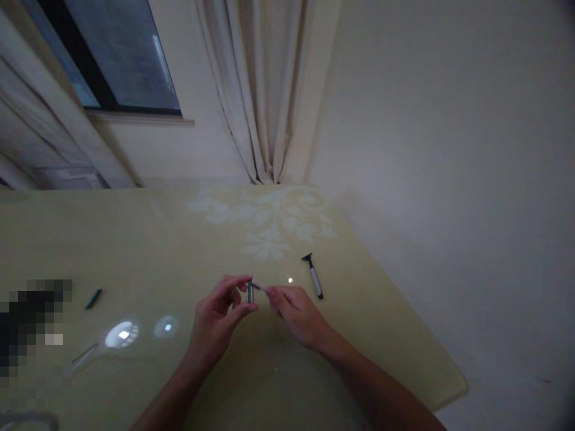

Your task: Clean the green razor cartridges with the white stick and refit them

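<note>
Between the thumb and fingertips of my left hand (218, 314), a narrow green and pale piece, which looks like a razor cartridge (250, 292), is held upright above the table. My right hand (294, 312) is closed in a pinch on a thin rod (259, 288), whose tip meets the upper part of the cartridge. What kind of tool the rod is, I cannot make out. To the right of my right hand, a razor (315, 278) with a grey and black handle lies on the table, its head pointing away from me.
A small dark green piece (93, 299) lies on the glossy table (148, 251) at the left, near a blurred-out dark object (33, 317). Lamp reflections show on the surface. The table's right edge slants beside a plain wall (440, 179); curtains (265, 90) hang behind.
</note>
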Demonstrator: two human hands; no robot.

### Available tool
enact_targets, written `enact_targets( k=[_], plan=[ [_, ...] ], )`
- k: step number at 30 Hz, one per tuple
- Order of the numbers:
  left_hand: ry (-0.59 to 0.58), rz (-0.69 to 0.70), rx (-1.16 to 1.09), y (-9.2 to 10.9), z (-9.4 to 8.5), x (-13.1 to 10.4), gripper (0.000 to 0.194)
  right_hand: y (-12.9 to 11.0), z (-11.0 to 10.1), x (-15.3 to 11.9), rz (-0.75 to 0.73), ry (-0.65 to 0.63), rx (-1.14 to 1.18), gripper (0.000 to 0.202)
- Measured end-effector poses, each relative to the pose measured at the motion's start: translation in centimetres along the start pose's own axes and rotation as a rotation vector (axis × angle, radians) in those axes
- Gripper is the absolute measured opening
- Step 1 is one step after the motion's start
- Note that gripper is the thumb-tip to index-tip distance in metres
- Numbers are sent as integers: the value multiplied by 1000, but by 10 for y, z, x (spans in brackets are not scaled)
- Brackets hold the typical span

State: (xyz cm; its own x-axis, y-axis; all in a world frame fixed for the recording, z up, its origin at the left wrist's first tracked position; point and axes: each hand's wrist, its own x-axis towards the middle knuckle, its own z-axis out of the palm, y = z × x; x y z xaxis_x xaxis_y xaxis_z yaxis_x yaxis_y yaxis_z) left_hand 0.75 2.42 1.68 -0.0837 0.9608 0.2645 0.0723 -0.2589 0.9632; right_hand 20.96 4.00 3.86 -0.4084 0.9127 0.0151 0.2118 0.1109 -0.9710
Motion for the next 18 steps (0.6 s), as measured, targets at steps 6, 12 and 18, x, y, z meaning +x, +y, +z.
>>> enact_targets(
  k=[6,12,18],
  plan=[
    [-1,-22,-30,0,3,-1,37,1,-1,1,-10,-34,37,63],
    [-8,-43,-34,0,3,-2,36,1,-3,2,5,22,-10,66],
    [-4,-44,-61,1,5,-2,37,3,-4,1,-13,-59,5,63]
  ],
)
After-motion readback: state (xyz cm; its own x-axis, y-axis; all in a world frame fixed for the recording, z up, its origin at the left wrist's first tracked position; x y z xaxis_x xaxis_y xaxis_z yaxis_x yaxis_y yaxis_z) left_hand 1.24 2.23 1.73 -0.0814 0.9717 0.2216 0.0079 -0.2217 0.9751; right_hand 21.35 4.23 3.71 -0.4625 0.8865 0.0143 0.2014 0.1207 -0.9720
